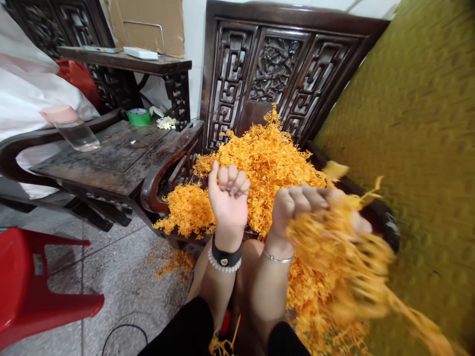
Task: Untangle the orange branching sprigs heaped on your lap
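Observation:
My left hand (228, 198) is raised palm up in front of the pile, its fingers curled in and the thumb sticking up. Nothing shows in it. My right hand (302, 205) grips a bundle of yellow-orange ribbon-like strands (356, 267). The strands hang down on the right and are blurred by motion; they hide part of my fingers. Behind both hands a large heap of curly orange strands (267, 153) is piled on a dark carved wooden chair (230, 44). More of the orange strands lie at the right, below the bundle.
At left stands a dark wooden side table (122, 158) with a water bottle (76, 131) and a green tape roll (139, 116). A red plastic stool (25, 291) is on the tiled floor. Beside me at right rises a yellow-green textured surface (415, 148). A person in white sits far left.

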The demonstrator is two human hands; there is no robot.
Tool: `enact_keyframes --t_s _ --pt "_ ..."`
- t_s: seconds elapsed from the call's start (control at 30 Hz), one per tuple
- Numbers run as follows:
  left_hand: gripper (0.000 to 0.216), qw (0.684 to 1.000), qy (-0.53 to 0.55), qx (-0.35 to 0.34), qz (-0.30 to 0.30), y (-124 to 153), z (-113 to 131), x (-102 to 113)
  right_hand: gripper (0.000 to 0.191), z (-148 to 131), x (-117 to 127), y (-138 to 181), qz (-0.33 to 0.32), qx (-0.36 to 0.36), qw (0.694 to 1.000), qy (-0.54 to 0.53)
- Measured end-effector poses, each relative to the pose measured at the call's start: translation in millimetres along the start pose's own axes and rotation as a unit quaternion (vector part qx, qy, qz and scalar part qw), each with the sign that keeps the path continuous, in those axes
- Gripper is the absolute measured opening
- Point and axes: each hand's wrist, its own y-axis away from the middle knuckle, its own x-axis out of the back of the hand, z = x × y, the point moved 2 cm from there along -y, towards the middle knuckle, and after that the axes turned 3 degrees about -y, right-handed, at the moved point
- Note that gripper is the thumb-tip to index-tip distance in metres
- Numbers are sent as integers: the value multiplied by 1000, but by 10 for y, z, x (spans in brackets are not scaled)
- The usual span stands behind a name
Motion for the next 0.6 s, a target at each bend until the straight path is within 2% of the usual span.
enact_keyframes --t_s 0.03,0.07,0.1,0.23,0.3,0.4,0.5,0.6 --pt "50 1000 -10 10 -12 -7 -34 -13 33 -49 -31 -39 3 36 986 161" --pt "53 999 -24 12 -23 -6 -60 -33 33 -87 -66 -63 9 57 957 283" --pt "54 999 -42 7 -31 4 -71 -58 32 -113 -97 -73 17 62 936 345" --pt "46 987 -141 -17 -76 85 33 -133 34 -173 -187 -47 7 56 915 399" --pt "35 975 -189 -23 -113 123 114 -141 35 -184 -202 -17 -6 41 912 408" --pt "14 944 -291 -62 -143 150 172 -121 26 -177 -189 29 -10 0 907 422" --pt "23 893 -422 -44 -149 152 124 -83 18 -158 -173 51 -8 -40 899 437" --pt "43 863 -483 -3 -149 162 90 -39 10 -144 -195 44 -31 -94 884 456"
